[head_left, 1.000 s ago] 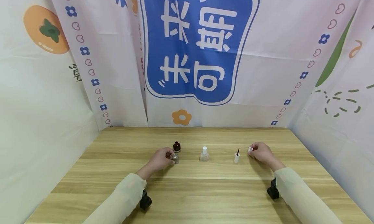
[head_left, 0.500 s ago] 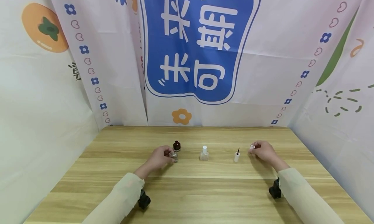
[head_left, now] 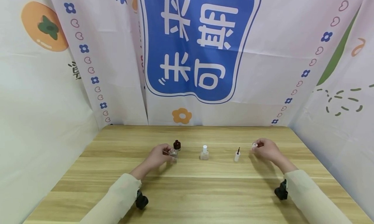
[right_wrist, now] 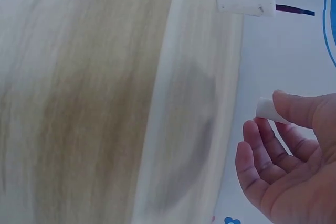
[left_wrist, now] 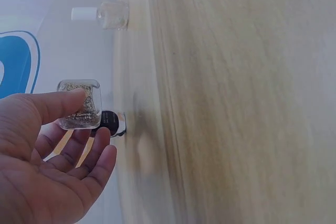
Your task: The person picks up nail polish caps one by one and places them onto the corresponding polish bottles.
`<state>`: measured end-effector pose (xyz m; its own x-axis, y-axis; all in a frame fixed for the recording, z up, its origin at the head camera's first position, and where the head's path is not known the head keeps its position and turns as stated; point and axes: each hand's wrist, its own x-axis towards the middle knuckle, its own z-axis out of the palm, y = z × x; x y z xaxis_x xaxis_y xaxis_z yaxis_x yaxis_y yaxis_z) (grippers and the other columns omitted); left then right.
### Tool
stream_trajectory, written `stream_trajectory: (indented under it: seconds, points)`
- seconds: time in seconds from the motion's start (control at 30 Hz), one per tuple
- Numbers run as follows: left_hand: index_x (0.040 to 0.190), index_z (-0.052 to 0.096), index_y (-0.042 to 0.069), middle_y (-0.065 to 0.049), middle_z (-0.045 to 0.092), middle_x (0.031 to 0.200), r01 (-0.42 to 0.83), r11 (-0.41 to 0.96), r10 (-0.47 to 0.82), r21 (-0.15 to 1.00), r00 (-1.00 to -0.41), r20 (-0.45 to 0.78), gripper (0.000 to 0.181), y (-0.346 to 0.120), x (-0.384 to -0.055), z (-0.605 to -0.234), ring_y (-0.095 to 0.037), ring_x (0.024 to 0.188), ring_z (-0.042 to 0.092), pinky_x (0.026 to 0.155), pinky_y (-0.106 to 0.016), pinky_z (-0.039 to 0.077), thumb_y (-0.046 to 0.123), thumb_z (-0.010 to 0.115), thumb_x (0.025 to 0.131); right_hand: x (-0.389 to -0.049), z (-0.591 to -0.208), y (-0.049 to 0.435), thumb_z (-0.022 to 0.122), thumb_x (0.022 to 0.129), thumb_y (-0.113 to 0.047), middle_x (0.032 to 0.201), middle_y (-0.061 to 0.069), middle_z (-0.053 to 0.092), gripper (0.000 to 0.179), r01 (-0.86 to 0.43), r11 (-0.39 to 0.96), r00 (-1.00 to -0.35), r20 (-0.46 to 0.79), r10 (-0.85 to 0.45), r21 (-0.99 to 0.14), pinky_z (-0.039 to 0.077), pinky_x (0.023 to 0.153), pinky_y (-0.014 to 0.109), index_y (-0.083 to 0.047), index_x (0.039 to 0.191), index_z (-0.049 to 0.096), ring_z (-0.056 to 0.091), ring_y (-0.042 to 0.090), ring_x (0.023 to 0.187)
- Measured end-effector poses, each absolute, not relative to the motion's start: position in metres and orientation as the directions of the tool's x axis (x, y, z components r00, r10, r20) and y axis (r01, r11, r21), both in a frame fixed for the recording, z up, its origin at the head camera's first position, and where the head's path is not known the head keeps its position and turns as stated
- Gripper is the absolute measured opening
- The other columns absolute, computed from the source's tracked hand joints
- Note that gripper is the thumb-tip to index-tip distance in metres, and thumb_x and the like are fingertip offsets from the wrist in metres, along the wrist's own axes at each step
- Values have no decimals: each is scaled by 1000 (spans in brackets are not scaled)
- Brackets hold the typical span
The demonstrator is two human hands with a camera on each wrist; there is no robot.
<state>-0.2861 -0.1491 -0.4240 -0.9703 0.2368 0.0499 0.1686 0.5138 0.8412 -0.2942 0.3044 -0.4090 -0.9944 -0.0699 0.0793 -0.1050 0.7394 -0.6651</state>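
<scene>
My left hand [head_left: 157, 157] pinches a small clear nail polish bottle with glitter [left_wrist: 84, 103] between thumb and fingers, off the table. Just behind it stands a dark brown nail polish bottle [head_left: 176, 145] without a cap. At the right, thumb and fingers of my right hand [head_left: 267, 148] pinch a white cap [right_wrist: 269, 109] above the table. To that hand's left, a white cap with a dark brush [head_left: 237, 156] stands brush up. A clear nail polish bottle with a white cap [head_left: 205, 153] stands upright between the hands.
Everything stands on a wood-grain table [head_left: 187, 191]. A printed white cloth [head_left: 263, 71] hangs behind its far edge and along both sides. Each wrist carries a small black camera, such as the left wrist camera [head_left: 141, 199].
My left hand has drawn slightly left and back, raising and tilting the glitter bottle. My right hand has lifted the white cap and moved a little right and farther back.
</scene>
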Motion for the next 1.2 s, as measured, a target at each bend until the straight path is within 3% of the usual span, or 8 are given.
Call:
stream_trajectory:
  seconds: [0.37, 0.7, 0.97, 1.2]
  points:
    - [99, 65, 7, -3, 63, 94, 166, 498, 220, 851, -974, 61, 20, -149, -279, -414, -20, 85, 59, 75, -35, 53, 3, 75, 82, -283, -395, 306, 65, 93, -14, 101, 19, 62, 27, -134, 707, -991, 91, -99, -695, 53, 70, 37, 8, 107, 58, 59, 30, 93]
    - [99, 65, 5, -4, 64, 95, 188, 459, 253, 868, -964, 75, 20, -146, -269, -406, -21, 85, 61, 74, -34, 54, 3, 75, 81, -272, -383, 299, 65, 93, -12, 98, 14, 63, 23, -149, 669, -989, 95, -116, -728, 54, 75, 44, 5, 105, 57, 61, 24, 87]
    - [101, 65, 6, -4, 64, 95, 201, 432, 287, 879, -955, 77, 21, -141, -260, -401, -20, 84, 61, 75, -40, 55, 4, 75, 82, -263, -373, 290, 64, 94, -12, 102, 14, 62, 24, -186, 657, -982, 110, -156, -731, 54, 76, 39, 4, 110, 57, 61, 25, 94]
    - [101, 65, 5, -4, 65, 93, 250, 415, 327, 875, -938, 113, 22, -134, -253, -396, -20, 82, 61, 70, -32, 54, 5, 75, 82, -251, -363, 278, 65, 94, -11, 101, 12, 62, 21, -250, 640, -968, 172, -182, -727, 54, 76, 35, 2, 109, 58, 62, 26, 96]
